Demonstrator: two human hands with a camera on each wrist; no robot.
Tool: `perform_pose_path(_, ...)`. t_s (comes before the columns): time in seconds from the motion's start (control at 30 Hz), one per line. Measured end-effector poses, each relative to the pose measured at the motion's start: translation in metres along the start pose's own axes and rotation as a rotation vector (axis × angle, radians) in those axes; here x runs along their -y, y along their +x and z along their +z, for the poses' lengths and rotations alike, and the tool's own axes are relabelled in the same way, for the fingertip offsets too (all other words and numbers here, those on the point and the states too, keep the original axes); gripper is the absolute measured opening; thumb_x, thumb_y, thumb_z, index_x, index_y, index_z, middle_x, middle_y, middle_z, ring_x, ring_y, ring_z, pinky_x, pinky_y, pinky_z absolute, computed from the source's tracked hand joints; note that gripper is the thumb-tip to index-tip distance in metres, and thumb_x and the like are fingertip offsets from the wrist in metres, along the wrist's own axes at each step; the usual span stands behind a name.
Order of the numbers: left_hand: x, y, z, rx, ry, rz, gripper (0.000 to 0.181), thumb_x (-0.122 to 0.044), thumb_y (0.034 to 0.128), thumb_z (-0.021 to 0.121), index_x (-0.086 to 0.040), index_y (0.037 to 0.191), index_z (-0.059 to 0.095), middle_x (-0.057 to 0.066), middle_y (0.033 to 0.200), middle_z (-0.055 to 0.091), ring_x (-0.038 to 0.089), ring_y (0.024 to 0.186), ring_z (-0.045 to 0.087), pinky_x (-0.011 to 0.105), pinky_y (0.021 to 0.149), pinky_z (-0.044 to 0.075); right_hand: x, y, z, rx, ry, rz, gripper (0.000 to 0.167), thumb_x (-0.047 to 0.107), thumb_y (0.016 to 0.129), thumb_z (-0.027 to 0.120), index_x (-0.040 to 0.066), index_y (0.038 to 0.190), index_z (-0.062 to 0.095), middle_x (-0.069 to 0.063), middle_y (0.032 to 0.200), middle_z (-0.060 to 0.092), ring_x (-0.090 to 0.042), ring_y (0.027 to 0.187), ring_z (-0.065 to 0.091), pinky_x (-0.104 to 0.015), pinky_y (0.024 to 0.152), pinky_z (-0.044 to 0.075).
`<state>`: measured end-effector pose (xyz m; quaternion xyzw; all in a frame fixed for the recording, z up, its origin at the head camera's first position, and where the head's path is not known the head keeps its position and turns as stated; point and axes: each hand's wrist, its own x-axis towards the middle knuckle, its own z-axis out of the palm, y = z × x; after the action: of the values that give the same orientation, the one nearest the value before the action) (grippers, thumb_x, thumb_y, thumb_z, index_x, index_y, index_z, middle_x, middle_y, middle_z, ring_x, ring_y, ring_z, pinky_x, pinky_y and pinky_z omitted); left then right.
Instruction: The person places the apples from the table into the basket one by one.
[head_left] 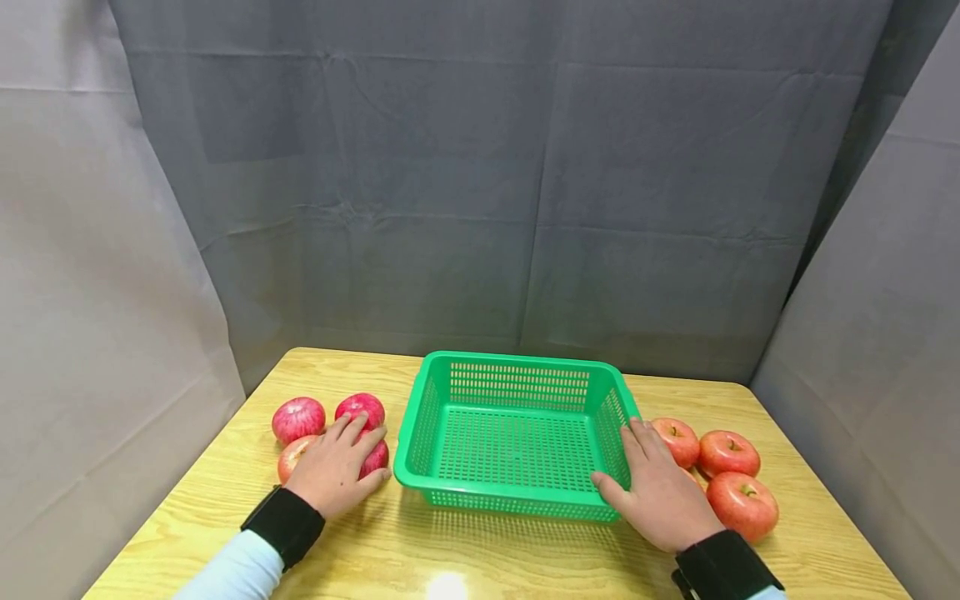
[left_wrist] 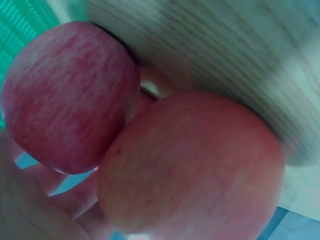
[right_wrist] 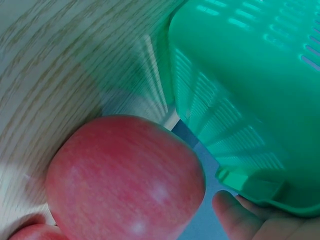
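Note:
A green plastic basket (head_left: 517,492) with slatted walls stands mid-table, with no contents visible in it. Spread over a cluster of apples on the left is my left hand (head_left: 337,467), its fingers reaching across a dark red apple (head_left: 375,457). Around it lie another red apple (head_left: 298,419), one behind the fingertips (head_left: 360,406) and a paler apple (left_wrist: 190,170) by the wrist side. At the basket's right rim, my right hand (head_left: 663,496) lies with extended fingers, thumb towards the basket's inside. Close by in the right wrist view is a red apple (right_wrist: 127,177); whether fingers press the rim is unclear.
Right of the right hand sit several apples, including a front one (head_left: 742,506) and a rear one (head_left: 729,452). The wooden table (head_left: 480,558) ends against a grey cloth backdrop (head_left: 480,208), with pale cloth panels (head_left: 885,358) at both sides.

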<state>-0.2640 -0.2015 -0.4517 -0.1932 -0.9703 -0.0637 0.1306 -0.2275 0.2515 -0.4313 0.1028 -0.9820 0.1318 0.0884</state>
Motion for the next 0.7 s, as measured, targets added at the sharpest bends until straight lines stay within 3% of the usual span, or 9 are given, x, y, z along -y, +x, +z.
perform_pose_path(0.33,-0.0003,0.0008,0.0010,0.066,0.015,-0.013,0.064,-0.041,0.0875,0.076,-0.012,0.142,0.058,0.020,0.150,0.046,0.045,0.140,0.037,0.066,0.100,0.043,0.0014,-0.0012,-0.0012,0.007,0.006,0.005,0.101,0.072,0.095,0.046,-0.011,0.151,0.034,-0.030,0.159,0.027,-0.047,0.146,0.024,-0.062,0.100,0.044)
perform_pose_path(0.7,-0.0017,0.0027,0.0013,0.043,0.017,0.017,0.063,-0.035,0.0846,0.080,-0.012,0.140,0.060,0.020,0.148,0.049,0.045,0.139,0.039,0.061,0.097,0.048,0.0020,-0.0007,-0.0019,0.018,-0.008,0.019,0.101,0.072,0.095,0.046,-0.010,0.152,0.034,-0.030,0.159,0.026,-0.047,0.146,0.024,-0.061,0.098,0.046)
